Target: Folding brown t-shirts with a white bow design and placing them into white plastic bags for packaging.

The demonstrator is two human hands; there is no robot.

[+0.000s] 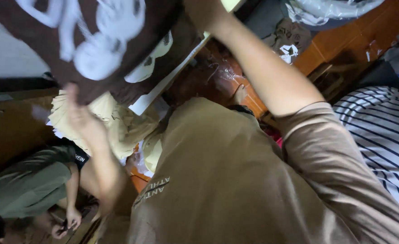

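Note:
I hold up a dark brown garment (pixel 95 40) with a large white print, spread across the top left of the view. My left hand (pixel 80 115), blurred, grips its lower edge. My right hand (pixel 199 13) meets the garment's right edge at the top of the frame, with its fingers mostly hidden by the cloth. My right arm in a tan short sleeve (pixel 326 153) crosses the view diagonally. My tan T-shirt (pixel 217 180) fills the lower middle.
A heap of cream garments (pixel 118 122) lies under the brown one. Another person in a green shirt (pixel 28 185) crouches at the bottom left. A striped cloth (pixel 384 135) lies at the right, with clear plastic bags (pixel 326 9) on the orange-brown floor (pixel 344 40).

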